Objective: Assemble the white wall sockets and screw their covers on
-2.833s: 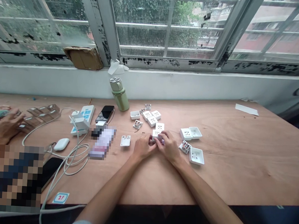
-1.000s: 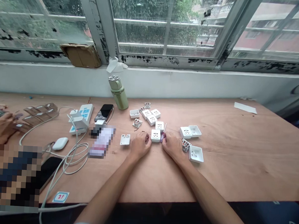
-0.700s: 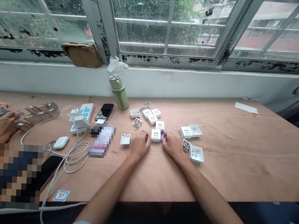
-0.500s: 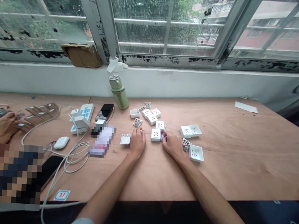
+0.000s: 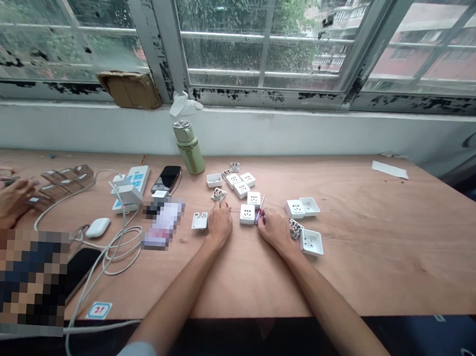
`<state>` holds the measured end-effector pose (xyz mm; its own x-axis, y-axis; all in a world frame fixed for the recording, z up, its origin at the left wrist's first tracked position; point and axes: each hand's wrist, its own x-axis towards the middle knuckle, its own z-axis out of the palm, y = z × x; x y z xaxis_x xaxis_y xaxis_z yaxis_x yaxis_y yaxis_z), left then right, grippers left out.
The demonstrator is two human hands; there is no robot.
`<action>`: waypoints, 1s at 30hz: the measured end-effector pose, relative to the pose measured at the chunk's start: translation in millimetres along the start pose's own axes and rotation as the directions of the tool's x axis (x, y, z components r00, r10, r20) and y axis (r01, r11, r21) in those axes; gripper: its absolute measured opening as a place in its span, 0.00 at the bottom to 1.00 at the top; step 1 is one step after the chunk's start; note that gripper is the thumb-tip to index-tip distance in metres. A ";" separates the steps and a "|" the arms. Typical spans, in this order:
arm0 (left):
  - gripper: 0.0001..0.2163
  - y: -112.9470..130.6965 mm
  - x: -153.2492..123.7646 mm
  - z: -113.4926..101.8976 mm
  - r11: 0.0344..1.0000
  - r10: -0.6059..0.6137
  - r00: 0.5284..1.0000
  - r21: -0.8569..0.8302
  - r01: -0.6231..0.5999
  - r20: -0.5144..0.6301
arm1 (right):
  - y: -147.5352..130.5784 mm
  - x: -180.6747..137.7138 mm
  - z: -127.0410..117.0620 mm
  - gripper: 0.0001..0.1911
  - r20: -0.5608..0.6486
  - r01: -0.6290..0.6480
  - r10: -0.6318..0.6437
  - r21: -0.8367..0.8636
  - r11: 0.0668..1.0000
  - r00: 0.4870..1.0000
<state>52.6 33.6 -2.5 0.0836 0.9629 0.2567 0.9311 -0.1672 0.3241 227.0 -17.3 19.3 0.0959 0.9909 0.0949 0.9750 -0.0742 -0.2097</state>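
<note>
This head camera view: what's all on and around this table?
socket faceplates: about ten, white, scattered mid-table
socket inner parts: a few, white with red and metal, among the faceplates
screwdriver: one, purple handle, at the right hand's fingertips
power strip: one, white and blue, left of the faceplates
smartphones: two, black, left side
water bottle: one, pale green, near the back edge
plywood table: one, tan, under everything
co-worker's hand: one, far left
left hand: one, resting on the table
right hand: one, beside the screwdriver
</note>
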 end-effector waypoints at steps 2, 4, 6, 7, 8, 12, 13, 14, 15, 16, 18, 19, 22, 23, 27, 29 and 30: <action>0.10 0.5 0.6 0.2 1.000 0.001 1.000 0.021 -0.001 0.013 | 0.2 0.2 0.4 0.12 -0.011 0.003 -0.003 -0.001 1.000 1.000; 0.10 0.7 0.9 0.5 0.999 0.004 1.000 0.033 -0.005 0.020 | 0.1 0.2 0.4 0.11 -0.013 0.003 -0.003 -0.002 1.000 1.000; 0.10 0.7 0.7 0.8 1.000 0.003 1.000 0.031 -0.004 0.018 | -0.1 0.1 0.2 0.11 -0.007 0.000 0.000 -0.001 1.000 1.000; 0.10 0.7 0.3 0.9 1.000 -0.003 1.000 0.027 0.003 0.015 | -0.2 0.1 0.2 0.11 -0.006 0.000 0.000 0.002 1.000 1.000; 0.10 0.8 -0.1 0.7 1.000 -0.015 1.000 0.022 0.014 0.011 | -0.1 0.1 0.3 0.11 -0.007 0.001 -0.001 0.004 1.000 1.000; 0.11 4.2 -3.7 -5.3 0.999 -0.021 1.000 -0.040 0.021 0.008 | 1.1 0.5 2.1 0.12 -0.017 0.008 -0.007 0.017 1.000 1.000; 0.12 6.1 -4.9 -8.2 0.998 0.010 1.000 -0.059 -0.009 0.019 | 1.6 0.8 2.7 0.12 -0.019 0.008 -0.007 0.021 1.000 1.000; 0.12 8.6 -6.1 -11.4 0.996 0.057 0.998 -0.071 -0.054 0.035 | 2.0 1.1 3.2 0.12 -0.019 0.008 -0.008 0.025 1.000 1.000; 0.11 11.3 -7.2 -14.8 0.992 0.107 0.993 -0.069 -0.104 0.052 | 2.4 1.3 3.6 0.12 -0.019 0.010 -0.010 0.029 1.000 1.000; 0.11 14.2 -8.1 -18.1 0.985 0.165 0.983 -0.060 -0.160 0.079 | 2.7 1.6 3.9 0.12 -0.021 0.013 -0.012 0.031 0.999 1.000; 0.11 19.6 -8.9 -23.7 0.969 0.247 0.960 -0.016 -0.247 0.130 | 3.0 1.9 4.1 0.12 -0.020 0.016 -0.015 0.033 0.999 1.000; 0.10 21.7 -8.7 -25.7 0.958 0.281 0.948 0.007 -0.286 0.149 | 3.1 2.0 4.1 0.12 -0.018 0.016 -0.015 0.035 0.999 1.000; 0.10 25.6 -6.1 -29.4 0.929 0.346 0.919 0.068 -0.364 0.189 | 3.1 2.1 4.2 0.12 -0.018 0.012 -0.011 0.038 0.999 1.000; 0.10 26.3 -4.9 -30.3 0.921 0.361 0.911 0.081 -0.382 0.198 | 3.2 2.2 4.3 0.12 -0.020 0.013 -0.012 0.041 0.999 1.000; 0.11 29.6 -0.4 -36.2 0.902 0.391 0.887 0.091 -0.423 0.247 | 3.9 2.7 5.0 0.13 -0.013 0.014 -0.013 0.049 0.999 1.000; 0.12 32.5 1.2 -40.5 0.902 0.382 0.881 0.095 -0.421 0.278 | 4.0 3.0 5.3 0.13 -0.005 0.009 -0.009 0.048 0.999 1.000; 0.12 34.0 1.9 -42.7 0.902 0.379 0.879 0.097 -0.421 0.289 | 3.9 3.1 5.3 0.13 -0.003 0.007 -0.007 0.047 0.999 1.000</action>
<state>69.2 20.7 47.9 0.5291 0.8443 0.0850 0.8390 -0.5355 0.0961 230.1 -13.9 13.6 0.0895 0.9911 0.0988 0.9650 -0.0618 -0.2547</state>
